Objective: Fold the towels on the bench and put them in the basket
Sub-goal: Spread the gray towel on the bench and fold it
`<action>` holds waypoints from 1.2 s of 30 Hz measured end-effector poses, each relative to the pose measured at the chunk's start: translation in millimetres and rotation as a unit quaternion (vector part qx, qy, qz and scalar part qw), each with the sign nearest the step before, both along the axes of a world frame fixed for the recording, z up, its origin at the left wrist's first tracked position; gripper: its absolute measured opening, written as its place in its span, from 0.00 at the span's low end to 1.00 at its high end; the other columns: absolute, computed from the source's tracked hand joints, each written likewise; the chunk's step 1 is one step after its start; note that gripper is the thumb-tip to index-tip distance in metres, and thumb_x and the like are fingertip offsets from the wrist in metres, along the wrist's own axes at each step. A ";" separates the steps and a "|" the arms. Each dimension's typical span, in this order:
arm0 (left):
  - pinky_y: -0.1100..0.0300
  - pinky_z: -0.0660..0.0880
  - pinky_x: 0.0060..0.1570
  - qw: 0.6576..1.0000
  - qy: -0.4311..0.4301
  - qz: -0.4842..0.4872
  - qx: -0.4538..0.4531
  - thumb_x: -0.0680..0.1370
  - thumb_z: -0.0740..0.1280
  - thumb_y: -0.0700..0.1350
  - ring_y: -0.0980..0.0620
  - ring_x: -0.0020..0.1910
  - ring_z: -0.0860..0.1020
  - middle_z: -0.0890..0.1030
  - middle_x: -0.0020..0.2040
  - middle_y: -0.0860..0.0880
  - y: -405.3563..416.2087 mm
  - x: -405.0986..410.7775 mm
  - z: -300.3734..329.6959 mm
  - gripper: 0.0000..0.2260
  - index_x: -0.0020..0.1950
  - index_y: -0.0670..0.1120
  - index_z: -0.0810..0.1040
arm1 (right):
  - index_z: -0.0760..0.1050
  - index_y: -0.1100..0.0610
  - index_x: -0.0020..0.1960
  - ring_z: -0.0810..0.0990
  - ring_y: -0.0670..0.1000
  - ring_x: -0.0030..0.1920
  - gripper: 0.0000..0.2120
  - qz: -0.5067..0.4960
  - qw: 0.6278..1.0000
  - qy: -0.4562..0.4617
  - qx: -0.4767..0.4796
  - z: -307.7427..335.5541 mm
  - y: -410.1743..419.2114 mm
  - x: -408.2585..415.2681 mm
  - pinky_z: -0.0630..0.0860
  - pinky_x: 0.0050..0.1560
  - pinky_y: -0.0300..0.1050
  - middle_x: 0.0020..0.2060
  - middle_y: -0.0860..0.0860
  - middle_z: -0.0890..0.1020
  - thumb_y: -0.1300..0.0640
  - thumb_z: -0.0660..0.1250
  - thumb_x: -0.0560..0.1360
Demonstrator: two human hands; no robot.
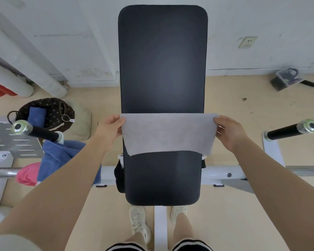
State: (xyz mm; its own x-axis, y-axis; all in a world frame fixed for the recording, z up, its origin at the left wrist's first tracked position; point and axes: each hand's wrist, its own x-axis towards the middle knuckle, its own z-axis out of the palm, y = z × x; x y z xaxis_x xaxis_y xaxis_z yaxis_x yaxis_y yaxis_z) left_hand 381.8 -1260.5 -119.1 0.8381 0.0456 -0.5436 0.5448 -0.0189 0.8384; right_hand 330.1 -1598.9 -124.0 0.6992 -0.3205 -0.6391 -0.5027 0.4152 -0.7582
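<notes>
Grey towel (168,133): stretched across the bench (162,69), its far edge at 12 o'clock, straight.
Your left hand (109,131): pinches the 9 o'clock edge.
Your right hand (229,132): pinches the 3 o'clock edge.
Basket (49,113): 10 o'clock, holds 1 blue towel (37,115).
Room: bare pad toward 12.
</notes>
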 end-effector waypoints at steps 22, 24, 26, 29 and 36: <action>0.52 0.77 0.50 0.991 -0.065 0.024 0.116 0.77 0.63 0.42 0.51 0.48 0.79 0.82 0.48 0.52 -27.8 100.6 -37.6 0.22 0.70 0.55 0.67 | 0.77 0.56 0.58 0.77 0.50 0.49 0.13 0.008 0.995 -0.030 -0.095 -23.6 -2.6 97.9 0.75 0.46 0.40 0.52 0.50 0.80 0.65 0.61 0.77; 0.49 0.75 0.58 0.986 -0.065 -0.002 0.156 0.77 0.64 0.40 0.50 0.52 0.78 0.79 0.51 0.52 -29.4 97.8 -36.2 0.31 0.76 0.52 0.55 | 0.71 0.55 0.67 0.74 0.50 0.55 0.17 0.014 0.984 -0.002 -0.177 -32.2 -1.2 90.9 0.73 0.53 0.44 0.62 0.50 0.75 0.60 0.61 0.78; 0.51 0.69 0.63 0.956 -0.100 -0.029 0.274 0.77 0.64 0.39 0.47 0.59 0.73 0.72 0.62 0.47 -36.3 89.2 -33.1 0.34 0.77 0.46 0.49 | 0.64 0.58 0.71 0.69 0.54 0.65 0.22 0.045 0.921 -0.009 -0.387 -37.9 6.3 78.6 0.65 0.65 0.47 0.69 0.55 0.67 0.56 0.58 0.78; 0.48 0.57 0.70 0.791 -0.294 -0.184 0.505 0.74 0.65 0.37 0.39 0.72 0.59 0.58 0.74 0.37 -55.2 66.7 -37.2 0.32 0.75 0.38 0.54 | 0.62 0.64 0.71 0.60 0.59 0.69 0.25 0.218 0.740 -0.187 -0.608 -47.4 46.0 62.1 0.57 0.68 0.52 0.69 0.65 0.66 0.57 0.54 0.76; 0.55 0.42 0.72 0.582 -0.364 -0.418 0.595 0.72 0.53 0.62 0.45 0.74 0.54 0.59 0.74 0.38 -62.6 72.1 -77.3 0.38 0.74 0.39 0.53 | 0.39 0.55 0.75 0.43 0.52 0.75 0.30 0.431 0.581 -0.185 -0.665 -81.3 117.9 78.3 0.39 0.75 0.52 0.75 0.52 0.44 0.46 0.43 0.77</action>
